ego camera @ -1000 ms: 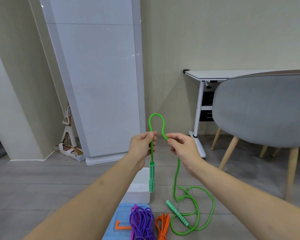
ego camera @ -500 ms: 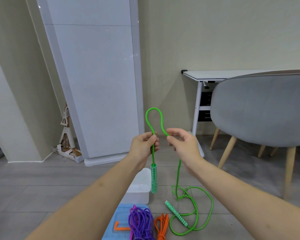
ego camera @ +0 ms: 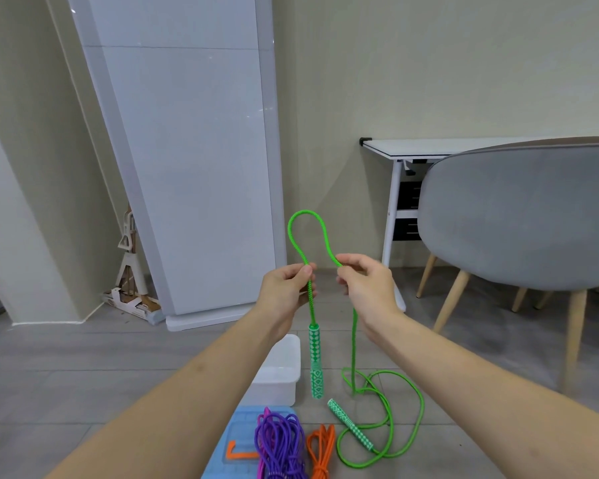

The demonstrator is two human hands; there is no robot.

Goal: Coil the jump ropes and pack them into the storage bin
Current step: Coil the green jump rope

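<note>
Both hands hold the green jump rope (ego camera: pixel 306 233) up at chest height, with a loop standing above them. My left hand (ego camera: pixel 286 288) pinches the strand from which one green patterned handle (ego camera: pixel 315 361) hangs straight down. My right hand (ego camera: pixel 365 288) pinches the other strand, which drops to loose loops on the floor beside the second handle (ego camera: pixel 350 425). The white storage bin (ego camera: pixel 279 373) stands on the floor below my left arm. A purple rope (ego camera: pixel 279 444) lies bundled on a blue lid (ego camera: pixel 237 440), and an orange rope (ego camera: pixel 322 447) lies next to it.
A grey chair with wooden legs (ego camera: pixel 519 219) stands close on the right, in front of a white desk (ego camera: pixel 429 148). A tall white panel (ego camera: pixel 194 160) leans on the wall ahead, with cardboard items (ego camera: pixel 130 271) at its left foot. Grey floor all around.
The hands have drawn a little apart and the loop above them has stayed upright. The view has shifted slightly.
</note>
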